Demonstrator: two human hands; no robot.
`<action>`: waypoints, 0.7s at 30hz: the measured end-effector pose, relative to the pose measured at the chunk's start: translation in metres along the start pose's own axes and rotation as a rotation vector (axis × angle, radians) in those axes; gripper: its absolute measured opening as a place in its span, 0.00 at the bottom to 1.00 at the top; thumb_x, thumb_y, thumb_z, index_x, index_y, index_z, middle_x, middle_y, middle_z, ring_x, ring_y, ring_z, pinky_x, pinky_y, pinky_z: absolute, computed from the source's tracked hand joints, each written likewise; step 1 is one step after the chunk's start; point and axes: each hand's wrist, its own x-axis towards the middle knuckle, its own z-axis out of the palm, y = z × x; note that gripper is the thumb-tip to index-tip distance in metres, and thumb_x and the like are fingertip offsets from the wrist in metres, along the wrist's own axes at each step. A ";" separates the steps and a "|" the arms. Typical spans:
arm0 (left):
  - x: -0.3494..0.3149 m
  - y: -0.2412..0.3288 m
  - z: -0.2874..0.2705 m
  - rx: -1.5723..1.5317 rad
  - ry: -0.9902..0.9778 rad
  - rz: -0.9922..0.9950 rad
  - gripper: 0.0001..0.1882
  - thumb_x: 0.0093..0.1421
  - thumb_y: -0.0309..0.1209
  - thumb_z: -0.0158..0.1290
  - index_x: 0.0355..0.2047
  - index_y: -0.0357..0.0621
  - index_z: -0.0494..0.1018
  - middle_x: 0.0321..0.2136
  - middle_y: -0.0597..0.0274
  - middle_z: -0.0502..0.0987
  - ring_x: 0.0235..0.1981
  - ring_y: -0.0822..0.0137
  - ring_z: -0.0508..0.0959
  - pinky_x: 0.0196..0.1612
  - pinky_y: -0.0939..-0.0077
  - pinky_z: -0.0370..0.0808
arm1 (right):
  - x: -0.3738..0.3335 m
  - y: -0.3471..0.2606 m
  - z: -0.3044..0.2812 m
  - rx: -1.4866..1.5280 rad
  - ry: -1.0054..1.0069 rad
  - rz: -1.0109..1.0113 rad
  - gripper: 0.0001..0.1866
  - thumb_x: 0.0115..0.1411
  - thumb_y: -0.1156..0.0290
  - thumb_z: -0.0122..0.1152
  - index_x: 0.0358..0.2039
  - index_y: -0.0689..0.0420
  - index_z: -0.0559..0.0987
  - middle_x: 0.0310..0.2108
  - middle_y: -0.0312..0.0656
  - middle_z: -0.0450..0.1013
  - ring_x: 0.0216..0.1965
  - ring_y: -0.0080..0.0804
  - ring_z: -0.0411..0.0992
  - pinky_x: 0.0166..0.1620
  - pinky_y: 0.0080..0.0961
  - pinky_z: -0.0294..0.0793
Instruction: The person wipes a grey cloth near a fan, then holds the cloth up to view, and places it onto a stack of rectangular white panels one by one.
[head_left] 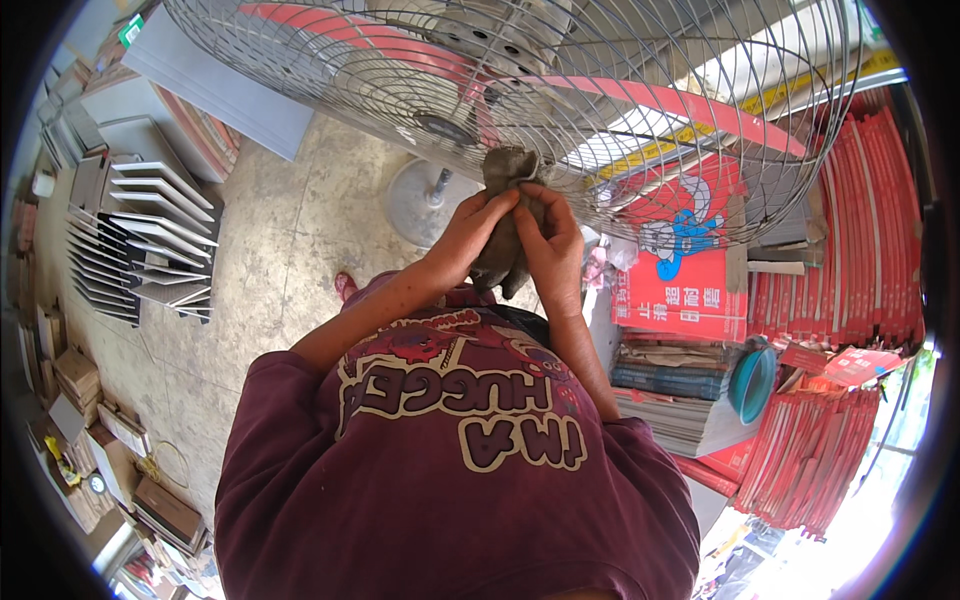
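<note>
A grey glove [507, 258] is held before the maroon shirt [420, 490], near the caged fan [478, 98], pinched in the grip of left hand [468, 232] and right hand [553, 250], presumably so its limp cloth is steadied.

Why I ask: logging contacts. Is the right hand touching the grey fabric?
Touching: the head view shows the right hand pinching the grey fabric.

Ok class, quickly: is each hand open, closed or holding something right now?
Left hand: closed, fingertips pinching a grey glove-like cloth item.
Right hand: closed, pinching the same item beside the left.
</note>
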 end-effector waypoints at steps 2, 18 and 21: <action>0.004 -0.006 -0.002 -0.021 -0.015 -0.051 0.16 0.62 0.39 0.47 0.40 0.38 0.70 0.30 0.67 0.74 0.30 0.79 0.73 0.31 0.85 0.69 | -0.001 0.000 -0.004 0.031 -0.025 0.041 0.14 0.55 0.76 0.57 0.43 0.60 0.74 0.33 0.38 0.74 0.33 0.18 0.70 0.37 0.15 0.69; -0.015 0.030 0.047 0.398 -0.191 0.404 0.18 0.62 0.38 0.49 0.45 0.37 0.68 0.37 0.67 0.72 0.38 0.78 0.70 0.40 0.83 0.67 | -0.009 -0.052 -0.028 -0.136 0.130 -0.493 0.15 0.51 0.81 0.58 0.41 0.58 0.74 0.32 0.40 0.72 0.30 0.21 0.68 0.33 0.16 0.68; -0.018 0.031 0.051 0.454 -0.261 0.525 0.17 0.62 0.38 0.49 0.45 0.38 0.68 0.37 0.67 0.72 0.38 0.79 0.69 0.40 0.83 0.67 | -0.006 -0.055 -0.033 -0.218 0.153 -0.729 0.15 0.50 0.81 0.58 0.40 0.58 0.74 0.32 0.41 0.72 0.30 0.22 0.68 0.33 0.17 0.67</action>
